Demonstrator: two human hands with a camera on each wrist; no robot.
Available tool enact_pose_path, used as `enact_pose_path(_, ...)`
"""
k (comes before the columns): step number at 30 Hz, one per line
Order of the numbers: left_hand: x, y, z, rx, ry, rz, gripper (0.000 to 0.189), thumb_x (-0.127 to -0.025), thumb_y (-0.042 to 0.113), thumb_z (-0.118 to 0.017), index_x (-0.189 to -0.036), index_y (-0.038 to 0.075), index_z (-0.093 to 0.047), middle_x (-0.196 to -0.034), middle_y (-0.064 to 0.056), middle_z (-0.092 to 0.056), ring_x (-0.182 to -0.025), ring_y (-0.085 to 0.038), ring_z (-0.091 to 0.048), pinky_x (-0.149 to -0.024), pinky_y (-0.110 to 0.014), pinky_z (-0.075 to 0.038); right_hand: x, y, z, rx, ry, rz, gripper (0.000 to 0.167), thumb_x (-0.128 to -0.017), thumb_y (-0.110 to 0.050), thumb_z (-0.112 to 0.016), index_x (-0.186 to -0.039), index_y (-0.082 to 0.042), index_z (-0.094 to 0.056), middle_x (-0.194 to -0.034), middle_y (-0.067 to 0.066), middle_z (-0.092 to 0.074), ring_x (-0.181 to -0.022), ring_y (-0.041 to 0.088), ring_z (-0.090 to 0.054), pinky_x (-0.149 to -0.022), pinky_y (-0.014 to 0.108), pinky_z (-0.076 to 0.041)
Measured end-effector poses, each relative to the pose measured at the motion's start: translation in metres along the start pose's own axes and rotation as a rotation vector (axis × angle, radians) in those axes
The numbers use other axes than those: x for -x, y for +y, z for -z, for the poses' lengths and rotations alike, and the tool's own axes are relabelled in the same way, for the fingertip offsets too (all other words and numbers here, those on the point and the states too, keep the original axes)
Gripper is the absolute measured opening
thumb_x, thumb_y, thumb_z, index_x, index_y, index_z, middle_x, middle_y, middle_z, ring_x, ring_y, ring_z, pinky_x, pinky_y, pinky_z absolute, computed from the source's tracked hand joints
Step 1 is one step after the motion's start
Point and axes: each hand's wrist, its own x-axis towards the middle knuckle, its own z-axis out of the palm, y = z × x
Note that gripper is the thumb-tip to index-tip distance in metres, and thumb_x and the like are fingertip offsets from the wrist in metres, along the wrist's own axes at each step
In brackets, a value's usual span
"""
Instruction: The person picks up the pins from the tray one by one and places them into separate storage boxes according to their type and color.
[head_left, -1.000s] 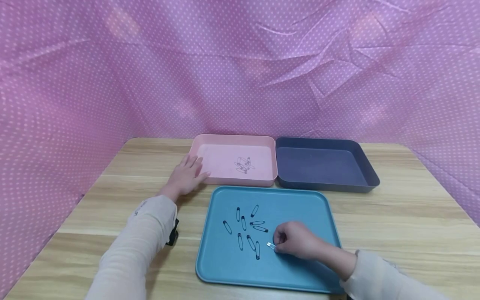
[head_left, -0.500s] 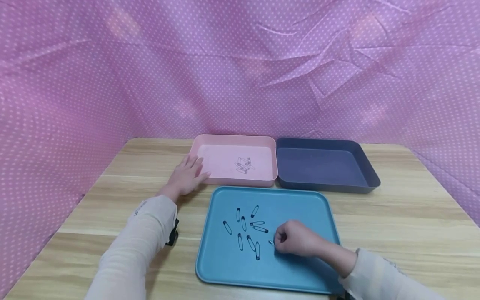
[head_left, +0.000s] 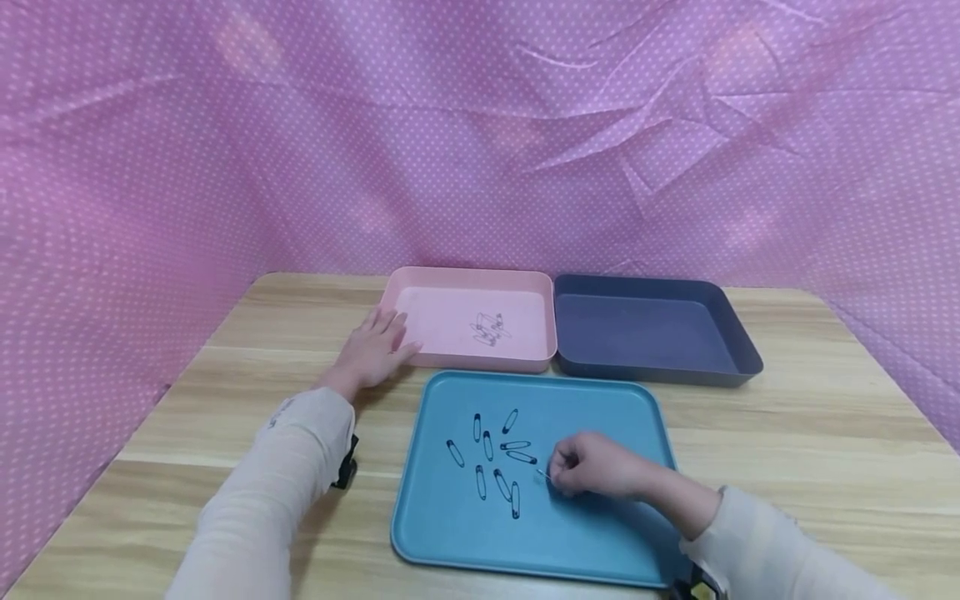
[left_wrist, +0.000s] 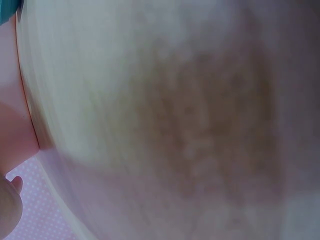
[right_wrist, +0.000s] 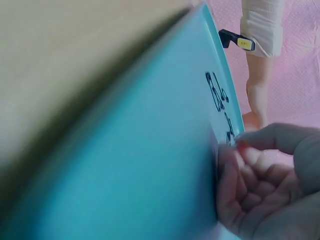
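Note:
My right hand pinches a silver safety pin between thumb and fingertips, low over the teal tray. Only one end of that pin sticks out; the rest is hidden. Several black safety pins lie scattered on the tray, left of this hand. In the right wrist view the fingers curl in toward the thumb. My left hand rests with spread fingers on the near left corner of the pink tray. A small heap of safety pins lies inside the pink tray.
A dark blue tray stands against the pink tray's right side. Both sit behind the teal tray on a wooden table. A pink dotted cloth hangs behind and at the sides.
The silver safety pin has turned and lifted slightly in my right hand, so less of it shows. The left hand and the black safety pins stay where they were.

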Motion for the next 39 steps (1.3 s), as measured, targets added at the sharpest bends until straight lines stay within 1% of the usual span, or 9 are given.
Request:
enact_pose_path(3, 0.000, 0.001, 0.002, 0.005, -0.001, 0.006, 0.070, -0.088, 0.054, -0.027, -0.139, 0.008, -0.014, -0.143, -0.012, -0.007, -0.128, -0.030, 0.007, -0.101, -0.049, -0.004, -0.004, 0.000, 0.003, -0.094, -0.040, 0.007, 0.005, -0.075, 0.000, -0.051, -0.076, 0.000, -0.055, -0.067, 0.005, -0.056, -0.061, 0.017, -0.051, -0.055, 0.030, -0.045)
enact_pose_path(7, -0.001, 0.003, 0.004, 0.009, -0.003, 0.009, 0.069, -0.088, 0.053, -0.028, -0.139, 0.008, -0.014, -0.143, -0.012, -0.008, -0.128, -0.029, 0.007, -0.101, -0.049, -0.004, -0.012, -0.003, 0.008, -0.159, -0.043, 0.028, 0.007, -0.077, 0.001, -0.048, -0.079, 0.000, -0.055, -0.074, 0.008, -0.059, -0.065, 0.020, -0.055, -0.061, 0.032, -0.048)
enact_pose_path(18, -0.001, 0.003, 0.005, 0.000, 0.001, 0.013, 0.067, -0.088, 0.051, -0.029, -0.139, 0.009, -0.015, -0.143, -0.012, -0.009, -0.128, -0.030, 0.005, -0.101, -0.048, -0.005, -0.036, -0.014, 0.029, -0.374, 0.082, 0.061, 0.007, -0.085, -0.002, -0.046, -0.083, 0.004, -0.050, -0.080, 0.015, -0.058, -0.072, 0.023, -0.060, -0.066, 0.036, -0.050)
enact_pose_path(25, 0.000, 0.002, 0.003, -0.008, 0.006, -0.001, 0.069, -0.088, 0.052, -0.028, -0.138, 0.008, -0.015, -0.143, -0.013, -0.010, -0.128, -0.030, 0.005, -0.101, -0.048, -0.005, -0.054, -0.025, 0.046, -0.380, 0.217, 0.058, 0.007, -0.085, -0.003, -0.047, -0.084, 0.002, -0.052, -0.083, 0.018, -0.058, -0.076, 0.025, -0.059, -0.073, 0.039, -0.048)
enact_pose_path(28, 0.001, 0.002, 0.002, -0.010, 0.008, -0.002, 0.069, -0.088, 0.053, -0.027, -0.138, 0.008, -0.015, -0.143, -0.012, -0.009, -0.129, -0.030, 0.005, -0.101, -0.047, -0.005, -0.065, -0.028, 0.053, -0.377, 0.281, 0.033, 0.007, -0.084, -0.004, -0.049, -0.085, 0.002, -0.053, -0.082, 0.016, -0.058, -0.077, 0.024, -0.058, -0.073, 0.036, -0.048)
enact_pose_path(30, 0.001, 0.001, 0.002, -0.015, 0.009, -0.003, 0.069, -0.088, 0.053, -0.027, -0.138, 0.008, -0.015, -0.143, -0.012, -0.010, -0.128, -0.030, 0.005, -0.101, -0.047, -0.006, -0.073, -0.030, 0.058, -0.370, 0.318, 0.002, 0.007, -0.083, -0.005, -0.051, -0.086, 0.001, -0.054, -0.083, 0.014, -0.058, -0.075, 0.022, -0.058, -0.070, 0.033, -0.047)
enact_pose_path(33, 0.002, 0.001, 0.002, -0.018, 0.010, -0.005, 0.068, -0.088, 0.052, -0.028, -0.138, 0.007, -0.015, -0.143, -0.013, -0.010, -0.128, -0.031, 0.004, -0.101, -0.048, -0.006, -0.084, -0.033, 0.064, -0.345, 0.365, -0.065, 0.008, -0.082, -0.010, -0.054, -0.086, -0.003, -0.057, -0.083, 0.010, -0.061, -0.068, 0.020, -0.056, -0.056, 0.029, -0.042)
enact_pose_path(35, 0.002, 0.000, 0.002, -0.016, 0.011, -0.006, 0.068, -0.088, 0.052, -0.028, -0.138, 0.007, -0.016, -0.142, -0.012, -0.011, -0.128, -0.031, 0.004, -0.101, -0.048, -0.007, -0.092, -0.035, 0.066, -0.332, 0.387, -0.088, 0.010, -0.082, -0.013, -0.056, -0.087, -0.005, -0.059, -0.085, 0.009, -0.061, -0.068, 0.019, -0.057, -0.055, 0.030, -0.042)
enact_pose_path(39, 0.002, 0.000, 0.002, -0.011, 0.014, -0.003, 0.070, -0.087, 0.055, -0.025, -0.138, 0.008, -0.016, -0.143, -0.011, -0.012, -0.128, -0.030, 0.004, -0.101, -0.048, -0.007, -0.110, -0.039, 0.070, -0.351, 0.419, -0.083, 0.011, -0.081, -0.012, -0.059, -0.088, -0.003, -0.059, -0.089, 0.010, -0.060, -0.078, 0.020, -0.060, -0.069, 0.032, -0.048)
